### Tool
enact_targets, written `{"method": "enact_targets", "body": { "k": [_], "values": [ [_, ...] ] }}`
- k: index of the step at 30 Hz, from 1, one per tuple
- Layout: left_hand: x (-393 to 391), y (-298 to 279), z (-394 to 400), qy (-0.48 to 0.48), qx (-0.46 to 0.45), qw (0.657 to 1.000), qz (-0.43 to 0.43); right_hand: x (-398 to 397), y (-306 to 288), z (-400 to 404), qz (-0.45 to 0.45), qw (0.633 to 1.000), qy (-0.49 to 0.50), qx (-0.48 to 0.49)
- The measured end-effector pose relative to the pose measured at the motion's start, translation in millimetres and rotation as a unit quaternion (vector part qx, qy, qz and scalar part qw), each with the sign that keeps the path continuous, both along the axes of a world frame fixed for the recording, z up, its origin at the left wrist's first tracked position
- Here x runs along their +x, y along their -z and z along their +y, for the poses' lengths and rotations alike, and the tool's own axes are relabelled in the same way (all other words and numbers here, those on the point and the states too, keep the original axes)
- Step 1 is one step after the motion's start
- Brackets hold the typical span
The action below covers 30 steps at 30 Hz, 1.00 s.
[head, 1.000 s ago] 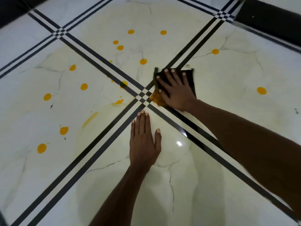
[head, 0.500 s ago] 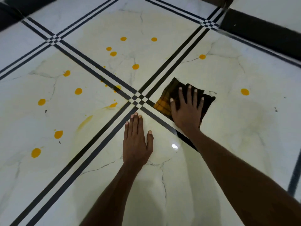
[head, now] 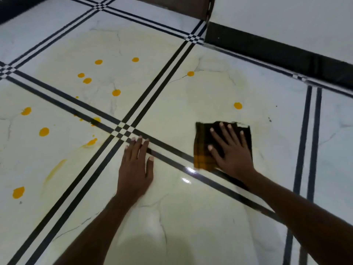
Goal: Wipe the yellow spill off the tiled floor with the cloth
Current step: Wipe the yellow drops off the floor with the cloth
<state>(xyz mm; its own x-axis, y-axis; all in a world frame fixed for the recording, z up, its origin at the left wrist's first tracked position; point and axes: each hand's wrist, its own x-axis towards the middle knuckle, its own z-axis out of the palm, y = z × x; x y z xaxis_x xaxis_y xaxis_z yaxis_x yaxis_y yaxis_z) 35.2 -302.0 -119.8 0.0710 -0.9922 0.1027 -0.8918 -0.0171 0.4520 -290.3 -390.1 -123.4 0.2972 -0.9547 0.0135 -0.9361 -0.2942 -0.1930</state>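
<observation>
Right hand [head: 232, 152] flat, fingers spread, pressing dark cloth [head: 202, 157] onto tiled floor [head: 172, 104], grasping nothing. Left hand [head: 135, 167] flat, empty, beside. Yellow spill [head: 44, 131] dotted mostly leftward; cloth edges blurred, possibly yellow-stained.

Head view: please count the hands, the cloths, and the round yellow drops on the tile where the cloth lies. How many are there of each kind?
Hands: 2, left hand and right hand
Cloths: 1, the cloth
Yellow drops on that tile: 2, far drop and near drop
Total: 5
</observation>
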Motion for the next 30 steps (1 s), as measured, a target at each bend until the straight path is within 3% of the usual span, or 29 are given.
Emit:
{"method": "enact_targets", "body": {
  "k": [3,9,18,20,23,25,29,30],
  "values": [
    [-16.4,7.1,-56.2,0.09,0.004,0.996,0.003,-13.4,-0.6,-69.1,0.009,0.996,0.086,0.015],
    [-31.9,19.4,-147.0,0.11,0.024,0.991,-0.072,10.3,6.1,-154.2,-0.012,0.992,0.127,0.011],
    [-40.3,19.8,-157.6,0.081,0.019,0.993,-0.089,51.9,-1.2,-239.2,-0.018,0.995,0.103,0.009],
    [-41.2,21.5,-158.3,0.082,0.026,0.992,-0.095,80.4,-3.7,-251.9,-0.01,0.999,0.05,0.01],
    [-40.3,20.6,-158.0,0.079,0.036,0.992,-0.095,98.0,-1.4,-245.3,0.011,0.989,-0.144,-0.005],
    [-40.8,18.4,-157.1,0.073,0.036,0.993,-0.088,84.5,-2.4,-254.6,0.015,0.983,-0.181,-0.013],
    [-39.4,19.0,-159.5,0.079,0.034,0.993,-0.083,92.2,-9.8,-297.0,0.0,0.998,0.064,0.013],
    [-36.7,19.1,-159.8,0.08,0.038,0.993,-0.083,110.3,-10.5,-302.1,0.007,0.997,0.075,0.016]
  ]
}}
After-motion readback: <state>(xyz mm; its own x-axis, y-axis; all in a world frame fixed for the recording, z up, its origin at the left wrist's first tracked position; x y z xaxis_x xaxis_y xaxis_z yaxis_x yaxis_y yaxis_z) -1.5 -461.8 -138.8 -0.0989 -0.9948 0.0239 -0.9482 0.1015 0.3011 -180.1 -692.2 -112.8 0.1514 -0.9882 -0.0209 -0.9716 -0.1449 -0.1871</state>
